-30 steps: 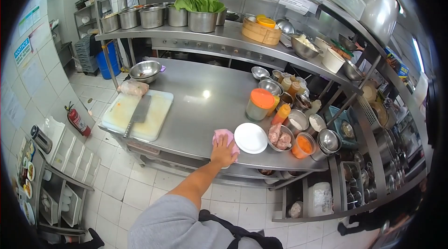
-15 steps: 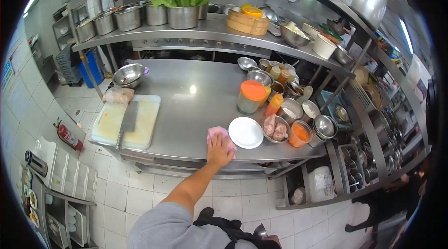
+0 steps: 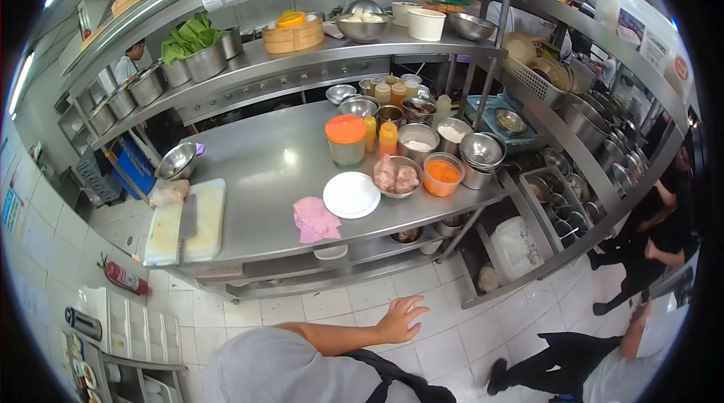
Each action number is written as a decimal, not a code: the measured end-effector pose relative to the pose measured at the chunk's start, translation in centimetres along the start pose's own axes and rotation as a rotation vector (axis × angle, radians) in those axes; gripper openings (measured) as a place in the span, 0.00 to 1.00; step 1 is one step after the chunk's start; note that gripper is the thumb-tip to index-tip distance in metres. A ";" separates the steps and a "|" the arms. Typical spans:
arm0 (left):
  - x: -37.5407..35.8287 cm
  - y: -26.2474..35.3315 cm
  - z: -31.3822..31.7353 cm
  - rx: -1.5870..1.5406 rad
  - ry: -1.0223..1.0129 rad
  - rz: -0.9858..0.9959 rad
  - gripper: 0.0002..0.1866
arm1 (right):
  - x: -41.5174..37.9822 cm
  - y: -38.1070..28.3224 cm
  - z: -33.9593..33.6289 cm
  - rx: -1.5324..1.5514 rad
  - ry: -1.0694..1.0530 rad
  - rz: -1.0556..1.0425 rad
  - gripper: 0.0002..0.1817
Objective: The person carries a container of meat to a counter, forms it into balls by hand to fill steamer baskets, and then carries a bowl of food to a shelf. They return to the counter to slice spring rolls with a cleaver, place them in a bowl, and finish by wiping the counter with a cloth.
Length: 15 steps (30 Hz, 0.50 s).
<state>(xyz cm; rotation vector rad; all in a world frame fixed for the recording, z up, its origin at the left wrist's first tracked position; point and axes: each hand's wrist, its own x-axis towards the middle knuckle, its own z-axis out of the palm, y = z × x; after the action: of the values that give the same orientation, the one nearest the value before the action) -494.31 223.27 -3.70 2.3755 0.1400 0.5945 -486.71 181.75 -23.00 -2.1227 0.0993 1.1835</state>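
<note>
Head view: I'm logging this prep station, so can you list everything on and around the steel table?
table: one, steel, centre
cloth: one, pink, front edge, left of plate
plate: one, white, beside cloth
meat bowl: one, steel, right of plate
orange tub: one, right of meat bowl
jar: one, orange lid, behind plate
board: one, white, left end
cleaver: one, on board
extinguisher: one, red, floor left
hand: one, open, over floor, off the table

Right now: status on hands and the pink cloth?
One hand visible, open, off the counter, holding nothing; other not in view. Pink cloth lies crumpled beside white plate. Nothing covering it.
</note>
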 end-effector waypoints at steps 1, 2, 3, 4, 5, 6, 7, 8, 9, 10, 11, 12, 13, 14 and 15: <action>1.0 1.1 1.1 0.008 -0.042 0.038 0.27 | 0.7 2.1 0.1 0.003 -0.006 -0.004 0.42; 2.1 1.9 2.2 0.015 -0.029 0.033 0.27 | 1.1 4.0 -0.6 -0.001 -0.008 0.008 0.43; 3.3 2.4 3.3 0.033 -0.012 0.067 0.26 | 1.3 6.0 -1.3 -0.004 -0.009 0.025 0.43; 4.4 3.1 4.3 0.052 0.001 0.103 0.25 | 1.5 7.8 -2.2 -0.012 -0.006 0.042 0.43; 5.6 4.2 5.2 0.057 -0.003 0.104 0.25 | 1.4 9.4 -3.0 -0.021 -0.003 0.062 0.44; 7.0 5.3 5.9 0.081 -0.007 0.101 0.25 | 1.7 11.0 -3.8 -0.034 0.008 0.083 0.44; 8.0 6.1 6.6 0.102 -0.023 0.106 0.24 | 1.5 12.3 -4.7 -0.054 0.021 0.105 0.44; 8.8 5.9 7.6 0.102 -0.108 0.060 0.23 | 1.4 14.3 -4.6 -0.069 0.033 0.124 0.45; 9.4 5.1 9.6 0.091 -0.224 0.035 0.22 | 1.4 16.9 -3.9 -0.114 0.047 0.142 0.45; 8.9 3.5 11.9 -0.042 -0.276 -0.036 0.21 | 2.2 20.6 -2.8 -0.221 0.051 0.147 0.45; 8.4 1.6 13.7 -0.174 -0.368 -0.105 0.20 | 3.2 24.3 -1.0 -0.410 0.026 0.148 0.46; 8.2 -1.3 15.8 -0.241 -0.670 -0.438 0.20 | 5.1 28.8 2.4 -0.577 0.006 0.116 0.46; 8.4 -1.0 15.4 0.002 -0.761 -0.299 0.17 | 0.6 24.5 -0.6 -0.484 0.101 0.215 0.45; 7.4 -3.4 15.5 0.094 -0.877 -0.145 0.16 | -2.4 20.4 -2.3 -0.377 0.152 0.208 0.39; 6.5 -7.0 17.5 0.344 -1.008 -0.116 0.22 | -6.5 15.9 -4.0 -0.315 0.242 0.256 0.38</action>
<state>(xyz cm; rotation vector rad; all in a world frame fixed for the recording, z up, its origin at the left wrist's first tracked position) -480.20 219.91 -17.36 2.6737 -0.0803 -0.7606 -493.63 165.65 -25.14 -2.5885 0.3209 1.1374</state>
